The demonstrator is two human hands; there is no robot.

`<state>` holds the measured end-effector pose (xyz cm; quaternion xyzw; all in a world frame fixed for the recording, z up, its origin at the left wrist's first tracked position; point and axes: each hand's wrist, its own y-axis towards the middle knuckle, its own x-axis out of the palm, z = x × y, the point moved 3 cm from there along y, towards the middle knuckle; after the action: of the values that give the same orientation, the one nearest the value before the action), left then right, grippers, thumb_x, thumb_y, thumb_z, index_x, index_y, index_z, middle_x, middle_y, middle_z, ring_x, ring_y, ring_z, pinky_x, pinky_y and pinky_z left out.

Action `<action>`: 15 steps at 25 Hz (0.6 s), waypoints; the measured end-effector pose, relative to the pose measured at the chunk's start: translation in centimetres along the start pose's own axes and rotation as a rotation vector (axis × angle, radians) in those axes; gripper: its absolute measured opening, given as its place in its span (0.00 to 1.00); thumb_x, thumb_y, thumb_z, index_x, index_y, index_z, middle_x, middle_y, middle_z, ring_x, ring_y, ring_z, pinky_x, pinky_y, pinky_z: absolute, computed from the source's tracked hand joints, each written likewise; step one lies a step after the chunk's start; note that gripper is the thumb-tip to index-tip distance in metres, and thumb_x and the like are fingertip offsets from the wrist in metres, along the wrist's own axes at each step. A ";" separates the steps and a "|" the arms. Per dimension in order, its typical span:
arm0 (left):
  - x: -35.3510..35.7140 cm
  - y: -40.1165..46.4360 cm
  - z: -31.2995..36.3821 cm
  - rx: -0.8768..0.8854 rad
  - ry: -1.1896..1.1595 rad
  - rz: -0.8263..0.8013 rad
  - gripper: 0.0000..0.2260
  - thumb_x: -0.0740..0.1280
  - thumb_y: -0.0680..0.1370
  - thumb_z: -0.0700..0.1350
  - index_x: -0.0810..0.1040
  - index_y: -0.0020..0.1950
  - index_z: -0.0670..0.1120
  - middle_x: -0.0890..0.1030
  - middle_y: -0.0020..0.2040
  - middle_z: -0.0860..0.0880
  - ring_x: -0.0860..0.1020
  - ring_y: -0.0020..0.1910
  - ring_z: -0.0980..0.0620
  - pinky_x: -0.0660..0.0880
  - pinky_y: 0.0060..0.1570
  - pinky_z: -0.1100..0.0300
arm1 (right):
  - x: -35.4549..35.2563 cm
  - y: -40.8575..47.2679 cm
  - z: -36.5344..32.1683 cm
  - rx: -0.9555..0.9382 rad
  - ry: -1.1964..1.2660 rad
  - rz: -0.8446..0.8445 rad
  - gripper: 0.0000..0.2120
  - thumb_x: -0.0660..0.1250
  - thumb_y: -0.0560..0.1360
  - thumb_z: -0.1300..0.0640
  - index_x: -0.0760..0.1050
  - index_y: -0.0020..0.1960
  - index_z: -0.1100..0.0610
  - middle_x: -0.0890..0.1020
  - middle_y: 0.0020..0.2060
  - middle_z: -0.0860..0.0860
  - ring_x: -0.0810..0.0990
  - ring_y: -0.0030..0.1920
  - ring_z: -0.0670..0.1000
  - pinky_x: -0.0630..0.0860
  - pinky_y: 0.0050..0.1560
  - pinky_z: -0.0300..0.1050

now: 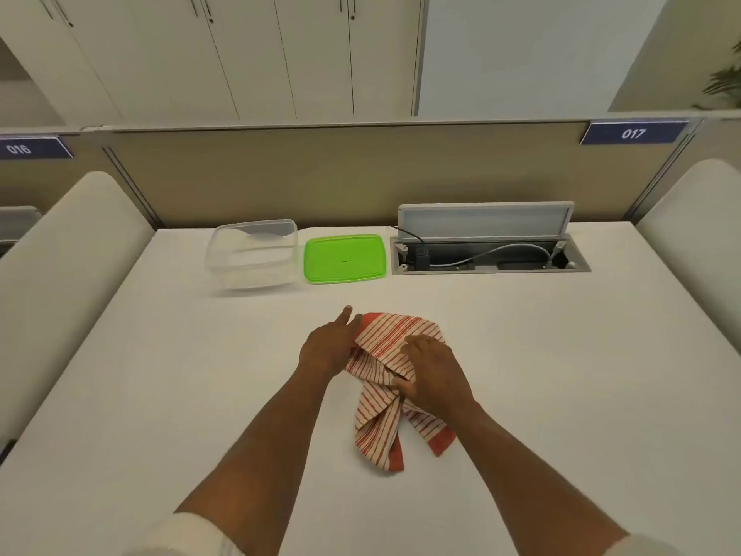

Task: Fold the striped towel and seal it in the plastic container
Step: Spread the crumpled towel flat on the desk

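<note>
Under my palms the striped towel point(391, 399) is soft woven cloth, matt and rumpled, on a smooth matt white table point(160, 375), while the plastic container point(252, 256) looks clear and faintly glossy, its green lid point(345, 258) smooth opaque plastic, and the cable box point(489, 254) dull grey metal.

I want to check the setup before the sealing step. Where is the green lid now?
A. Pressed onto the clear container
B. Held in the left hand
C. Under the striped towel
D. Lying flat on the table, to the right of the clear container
D: the green lid lies flat on the table, just right of the open, empty clear container.
</note>
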<state>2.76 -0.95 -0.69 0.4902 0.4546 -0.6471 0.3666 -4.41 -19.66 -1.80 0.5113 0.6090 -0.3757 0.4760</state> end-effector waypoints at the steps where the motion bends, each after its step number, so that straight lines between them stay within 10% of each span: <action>1: -0.2 0.1 0.1 0.007 0.014 0.005 0.29 0.60 0.80 0.40 0.55 0.79 0.51 0.53 0.81 0.49 0.75 0.66 0.42 0.75 0.60 0.45 | 0.3 0.0 -0.1 -0.005 -0.014 -0.010 0.32 0.66 0.71 0.38 0.69 0.69 0.55 0.73 0.69 0.53 0.68 0.70 0.55 0.63 0.71 0.52; 15: -1.3 1.4 1.8 0.136 0.069 0.179 0.17 0.65 0.76 0.56 0.77 0.63 0.52 0.81 0.61 0.51 0.77 0.60 0.47 0.66 0.63 0.47 | -2.5 1.4 -0.1 0.094 0.000 0.208 0.07 0.68 0.75 0.58 0.78 0.53 0.56 0.84 0.47 0.53 0.80 0.46 0.55 0.78 0.45 0.50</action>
<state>3.84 -3.05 0.46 0.5743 0.3766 -0.6238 0.3731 -3.04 -19.99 0.71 0.5935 0.5345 -0.3522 0.4879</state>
